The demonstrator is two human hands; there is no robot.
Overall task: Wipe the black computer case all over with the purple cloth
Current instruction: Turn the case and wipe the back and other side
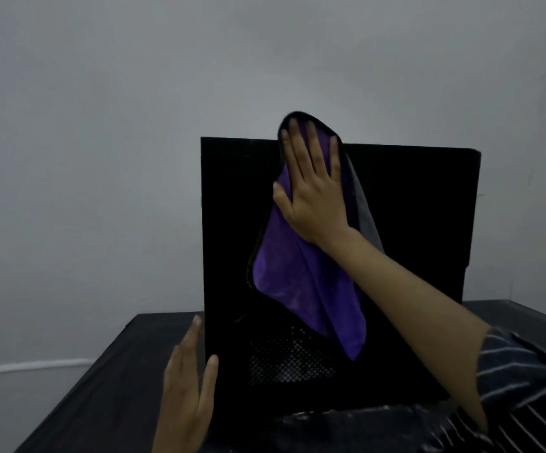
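Plain grey wall (101,125) behind, dark bench (101,387) underneath. Black computer case (412,207) upright on the bench, big side panel facing the camera, mesh vent (288,358) low on it. Purple cloth (291,273) pinned against the upper part of that panel by the right hand (314,191), palm flat, fingers straight and spread (top corner of the cloth poking above the case's top edge, rest hanging loose). Left hand (186,387) flat too, fingers straight along the case's lower left edge, thumb on the panel. Striped sleeve (526,371) at lower right.
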